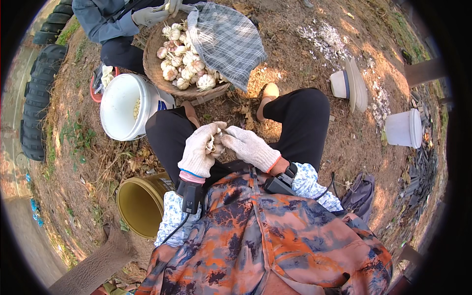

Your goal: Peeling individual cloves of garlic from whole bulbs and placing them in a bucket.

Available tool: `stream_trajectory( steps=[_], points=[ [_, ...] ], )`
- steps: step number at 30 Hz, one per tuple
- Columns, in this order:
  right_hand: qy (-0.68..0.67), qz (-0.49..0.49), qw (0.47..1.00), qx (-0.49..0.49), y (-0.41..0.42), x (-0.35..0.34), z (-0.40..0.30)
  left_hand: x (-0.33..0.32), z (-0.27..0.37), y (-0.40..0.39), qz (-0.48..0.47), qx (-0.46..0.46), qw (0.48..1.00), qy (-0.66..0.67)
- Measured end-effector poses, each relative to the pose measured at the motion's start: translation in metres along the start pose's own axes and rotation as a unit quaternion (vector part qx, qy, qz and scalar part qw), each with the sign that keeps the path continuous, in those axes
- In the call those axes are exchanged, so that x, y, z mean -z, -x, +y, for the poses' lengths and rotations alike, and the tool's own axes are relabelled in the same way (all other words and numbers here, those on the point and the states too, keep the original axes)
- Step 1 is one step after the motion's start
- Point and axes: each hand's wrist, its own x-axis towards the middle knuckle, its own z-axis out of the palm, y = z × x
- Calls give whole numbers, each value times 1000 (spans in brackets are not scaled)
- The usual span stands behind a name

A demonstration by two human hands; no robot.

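My left hand [199,152], in a white knit glove, is closed around a garlic bulb [217,147] above my lap. The bulb's skin looks partly loosened, and its far side is hidden by the glove. My right hand [252,146], gloved too, pinches the same bulb from the right with thumb and fingers. Beyond my knees, a round wicker basket [152,62] holds many whole garlic bulbs [180,55]. A grey checked cloth [228,40] covers its right part. To the left, a white bucket [123,107] lies tilted towards me with peeled cloves [136,108] inside.
Across the basket sits another person [107,25] with gloved hands. An olive-yellow bucket [142,208] lies at my left, near a tree trunk [96,261]. Rightward are a hat [348,84], a white bucket [402,128] and scattered garlic skins [324,40]. Tyres [40,103] line the left edge.
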Motion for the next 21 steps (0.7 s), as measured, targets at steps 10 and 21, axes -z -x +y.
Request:
stream_trajectory(
  steps=[10, 21],
  points=[
    [55, 50, 996, 52, 4, 3, -3, -6, -1, -2, 6, 10, 1000, 11],
    [5, 48, 993, 108, 0, 3, -2, 4, 8, 2, -25, -12, 999, 28]
  ],
)
